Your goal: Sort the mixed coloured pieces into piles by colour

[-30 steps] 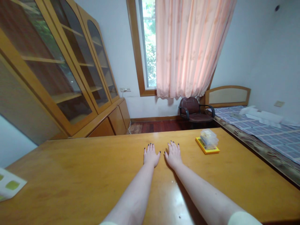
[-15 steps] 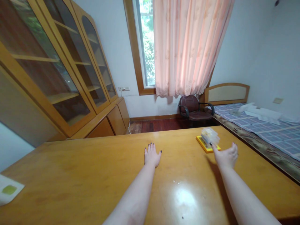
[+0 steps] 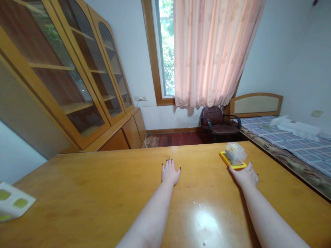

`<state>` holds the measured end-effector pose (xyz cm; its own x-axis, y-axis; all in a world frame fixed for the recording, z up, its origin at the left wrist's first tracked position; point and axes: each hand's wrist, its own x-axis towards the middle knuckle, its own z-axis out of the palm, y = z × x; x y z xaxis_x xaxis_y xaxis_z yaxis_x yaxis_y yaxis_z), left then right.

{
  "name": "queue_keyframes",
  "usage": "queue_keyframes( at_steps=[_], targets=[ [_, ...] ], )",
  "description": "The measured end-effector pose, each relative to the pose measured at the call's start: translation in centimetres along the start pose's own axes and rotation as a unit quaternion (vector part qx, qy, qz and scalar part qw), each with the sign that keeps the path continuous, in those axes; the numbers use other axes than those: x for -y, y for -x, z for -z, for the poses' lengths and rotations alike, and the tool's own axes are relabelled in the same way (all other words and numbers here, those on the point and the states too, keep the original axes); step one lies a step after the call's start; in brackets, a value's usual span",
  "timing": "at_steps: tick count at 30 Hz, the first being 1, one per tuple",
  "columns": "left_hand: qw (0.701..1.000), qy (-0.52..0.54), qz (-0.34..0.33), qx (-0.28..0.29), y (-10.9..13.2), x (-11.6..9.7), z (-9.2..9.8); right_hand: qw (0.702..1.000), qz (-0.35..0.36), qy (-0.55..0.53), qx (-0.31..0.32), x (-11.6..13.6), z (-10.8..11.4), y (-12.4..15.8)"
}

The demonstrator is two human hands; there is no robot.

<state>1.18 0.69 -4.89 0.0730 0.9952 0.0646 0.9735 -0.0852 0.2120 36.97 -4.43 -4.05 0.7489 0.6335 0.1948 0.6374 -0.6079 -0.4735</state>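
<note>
On my remote feed, the right hand (image 3: 245,176) has come within grasp of the yellow base (image 3: 223,156) under clear boxes (image 3: 236,153), far right on the table (image 3: 103,193); thumb spread, hold unclear. The left hand (image 3: 170,174) lies open, empty, mid-table.

The table (image 3: 103,193) carries one yellow base (image 3: 223,157) and one clear plastic stack (image 3: 236,153). At the table: one left hand (image 3: 170,173), one right hand (image 3: 245,176). Right of it: one bed (image 3: 297,136). Beyond it: one chair (image 3: 213,117), one curtain (image 3: 214,51), three glass doors (image 3: 113,63).

Both forearms (image 3: 155,210) are bare, and the fingers (image 3: 169,164) wear dark nail polish (image 3: 180,168).
</note>
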Motion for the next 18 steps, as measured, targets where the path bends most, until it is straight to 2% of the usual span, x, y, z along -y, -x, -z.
queue_keyframes(
  at_steps=[3,9,14,18],
  targets=[
    [1.000,0.006,0.001,-0.005,0.1,-0.1,0.0,0.998,0.051,0.009,0.019,0.0,-0.2,0.0],
    [0.998,0.045,0.010,-0.052,0.4,-0.1,0.0,0.982,0.161,-0.011,0.093,0.9,-0.5,0.6],
    [0.993,0.102,0.006,-0.065,0.5,0.1,0.2,0.958,0.240,-0.072,0.141,3.2,-1.7,2.2],
    [0.984,0.162,0.009,-0.077,0.7,0.5,0.2,0.925,0.309,-0.112,0.189,5.9,-3.0,3.9]
  ],
)
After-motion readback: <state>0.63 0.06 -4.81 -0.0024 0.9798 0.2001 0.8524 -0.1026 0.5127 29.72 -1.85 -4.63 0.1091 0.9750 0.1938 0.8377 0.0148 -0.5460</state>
